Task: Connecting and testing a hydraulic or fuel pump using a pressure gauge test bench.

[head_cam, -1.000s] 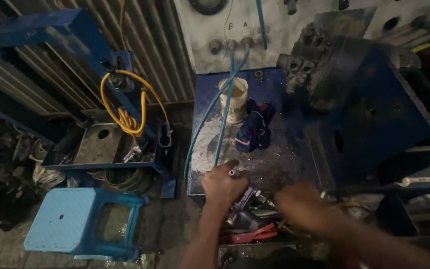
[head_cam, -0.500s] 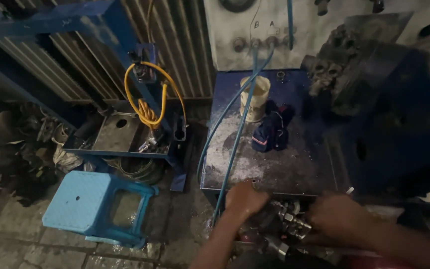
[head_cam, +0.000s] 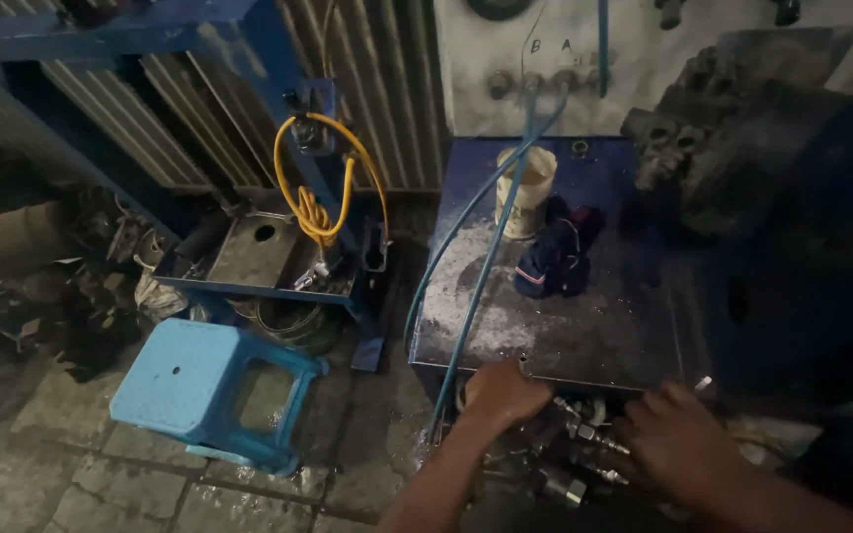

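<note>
A grimy workshop: a blue metal worktop (head_cam: 584, 326) with hoses (head_cam: 476, 266), a heap of metal fittings (head_cam: 575, 444), greasy machine parts (head_cam: 703, 118), corrugated wall (head_cam: 387, 89), wet stone floor (head_cam: 91, 474), a blue plastic stool (head_cam: 199, 385).

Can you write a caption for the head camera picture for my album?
Two hands, left hand and right hand, dig among metal fittings below a blue workbench.

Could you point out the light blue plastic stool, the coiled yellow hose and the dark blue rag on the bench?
Light blue plastic stool (head_cam: 185, 380): head view, on its flat seat.
Coiled yellow hose (head_cam: 316, 212): head view, on its knotted coils.
Dark blue rag (head_cam: 555, 257): head view, on its bunched middle.
</note>
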